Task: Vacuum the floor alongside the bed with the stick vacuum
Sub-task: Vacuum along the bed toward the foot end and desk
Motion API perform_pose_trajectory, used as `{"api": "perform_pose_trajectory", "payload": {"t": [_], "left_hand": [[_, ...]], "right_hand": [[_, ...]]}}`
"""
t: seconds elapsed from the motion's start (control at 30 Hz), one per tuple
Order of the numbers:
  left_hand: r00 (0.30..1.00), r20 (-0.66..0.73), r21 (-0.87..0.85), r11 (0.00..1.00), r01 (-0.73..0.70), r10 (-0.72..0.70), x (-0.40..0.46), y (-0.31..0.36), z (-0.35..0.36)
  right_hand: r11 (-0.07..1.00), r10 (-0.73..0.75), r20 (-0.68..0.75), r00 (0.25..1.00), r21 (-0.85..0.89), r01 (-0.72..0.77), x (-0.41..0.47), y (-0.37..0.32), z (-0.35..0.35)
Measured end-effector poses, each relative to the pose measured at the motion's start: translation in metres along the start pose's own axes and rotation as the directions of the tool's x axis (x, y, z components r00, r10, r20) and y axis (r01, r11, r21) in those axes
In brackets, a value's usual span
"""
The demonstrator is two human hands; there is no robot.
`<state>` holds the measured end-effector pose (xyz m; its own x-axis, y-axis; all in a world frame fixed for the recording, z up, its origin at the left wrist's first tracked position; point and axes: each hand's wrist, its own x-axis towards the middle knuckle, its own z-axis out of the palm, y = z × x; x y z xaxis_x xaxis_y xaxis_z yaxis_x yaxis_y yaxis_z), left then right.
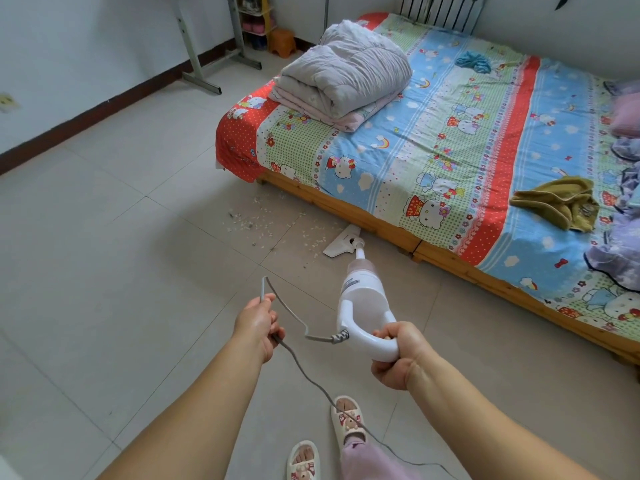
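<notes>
White plastic formed the looped handle of the stick vacuum (363, 303), and the right hand (398, 355) gripped it with fingers curled fully round the loop. The left hand (258, 327) pinched a bend of the grey power cord (311, 375), which ran back past the slippers (346, 419) on the person's feet. From the handle the vacuum's body sloped forward and down to its floor head (341, 242), which lay flat on the pale tiled floor (104, 271) just beside the wooden bed frame (346, 206). Scattered debris (263, 225) lay on the tiles left of the head. On the patterned sheet (433, 150) sat a folded quilt (343, 77), with an olive cloth (557, 202) further right.
</notes>
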<state>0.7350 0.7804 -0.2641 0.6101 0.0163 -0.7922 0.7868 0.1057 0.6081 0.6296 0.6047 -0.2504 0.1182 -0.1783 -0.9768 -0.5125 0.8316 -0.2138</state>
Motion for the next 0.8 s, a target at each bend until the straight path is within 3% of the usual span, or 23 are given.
{"api": "perform_pose_trajectory", "payload": {"t": [0.2, 0.37, 0.57, 0.8], "left_hand": [[1.000, -0.007, -0.004, 1.000, 0.007, -0.007, 0.004, 0.003, 0.017], [1.000, -0.002, -0.002, 1.000, 0.013, -0.013, 0.003, 0.001, 0.036], [1.000, -0.002, -0.017, 1.000, 0.002, -0.002, 0.000, 0.004, 0.053], [0.999, -0.032, -0.043, 0.999, -0.014, 0.013, 0.001, 0.006, 0.055]], "right_hand": [[0.999, 0.008, 0.042, 0.999, 0.043, -0.010, 0.001, -0.019, -0.001], [0.982, -0.008, 0.076, 0.997, 0.187, -0.007, -0.006, -0.022, -0.009], [0.911, -0.079, 0.217, 0.973, 0.413, -0.018, -0.016, -0.024, -0.002], [0.876, -0.091, 0.262, 0.961, 0.480, -0.048, -0.016, -0.036, 0.013]]}}
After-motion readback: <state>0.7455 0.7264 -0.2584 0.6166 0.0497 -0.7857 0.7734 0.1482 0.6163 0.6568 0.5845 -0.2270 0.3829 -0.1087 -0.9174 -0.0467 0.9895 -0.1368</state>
